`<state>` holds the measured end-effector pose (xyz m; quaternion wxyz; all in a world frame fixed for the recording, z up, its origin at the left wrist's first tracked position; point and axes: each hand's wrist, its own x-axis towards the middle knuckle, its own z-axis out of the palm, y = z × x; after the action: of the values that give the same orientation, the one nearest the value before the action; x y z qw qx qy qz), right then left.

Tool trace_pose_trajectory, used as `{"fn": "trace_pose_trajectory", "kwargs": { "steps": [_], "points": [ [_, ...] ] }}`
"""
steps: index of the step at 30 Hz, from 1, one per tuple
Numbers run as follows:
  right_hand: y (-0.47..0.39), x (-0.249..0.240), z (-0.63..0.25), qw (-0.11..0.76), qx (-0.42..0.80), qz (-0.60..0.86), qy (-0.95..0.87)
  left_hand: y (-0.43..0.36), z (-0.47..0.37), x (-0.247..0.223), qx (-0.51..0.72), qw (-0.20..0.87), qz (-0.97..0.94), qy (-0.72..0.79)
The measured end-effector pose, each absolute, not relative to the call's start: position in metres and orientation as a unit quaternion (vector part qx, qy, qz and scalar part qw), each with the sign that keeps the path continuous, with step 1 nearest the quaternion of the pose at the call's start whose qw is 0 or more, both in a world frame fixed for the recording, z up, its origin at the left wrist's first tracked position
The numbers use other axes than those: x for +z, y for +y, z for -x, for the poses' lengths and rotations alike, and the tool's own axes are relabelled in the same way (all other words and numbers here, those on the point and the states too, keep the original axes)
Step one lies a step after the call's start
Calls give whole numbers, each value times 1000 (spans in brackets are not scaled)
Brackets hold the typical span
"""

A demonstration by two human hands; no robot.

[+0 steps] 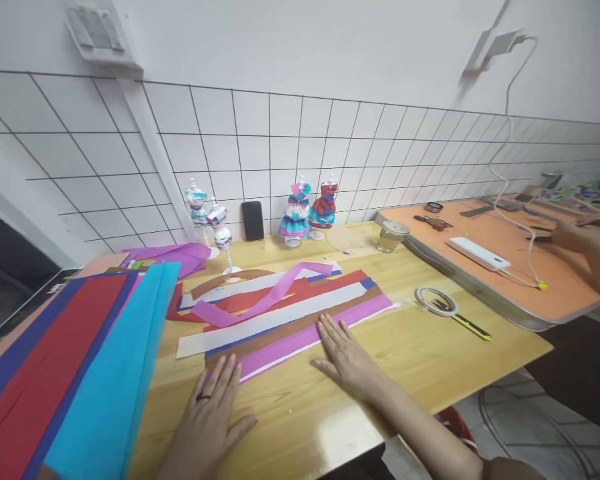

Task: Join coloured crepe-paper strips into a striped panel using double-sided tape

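Observation:
My left hand (207, 413) lies flat, its fingertips on the near left end of a purple strip (285, 350) of paper or cloth. A dark ring circles one of its fingers. Farther right, my right hand (347, 360) is spread flat, pressing the same strip near its middle. A narrow white band (280, 361) runs along the strip's near edge; it looks like tape. Just behind lie a brown strip (280, 330) and a wide white strip (275, 313), partly overlapping. A curled purple strip (270, 303) rests on red and white pieces (240, 300) farther back.
Large blue sheets (115, 373) and red sheets (65, 360) cover the left side. A tape roll (437, 302) and a yellow-black cutter (473, 327) lie right. Mini dress forms (295, 220), a phone (253, 221) and a jar (393, 237) stand behind. Another person's hand (580, 237) works far right.

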<state>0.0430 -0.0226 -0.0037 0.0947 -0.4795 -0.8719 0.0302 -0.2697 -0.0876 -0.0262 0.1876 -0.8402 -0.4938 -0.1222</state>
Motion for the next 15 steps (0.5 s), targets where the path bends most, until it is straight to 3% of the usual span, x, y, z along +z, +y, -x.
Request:
{"fn": "trace_pose_trajectory", "kwargs": {
  "steps": [15],
  "points": [
    [0,-32,-132,102,-34,643,-759,-85,274,-29,-122,151,850,-489]
  ]
}}
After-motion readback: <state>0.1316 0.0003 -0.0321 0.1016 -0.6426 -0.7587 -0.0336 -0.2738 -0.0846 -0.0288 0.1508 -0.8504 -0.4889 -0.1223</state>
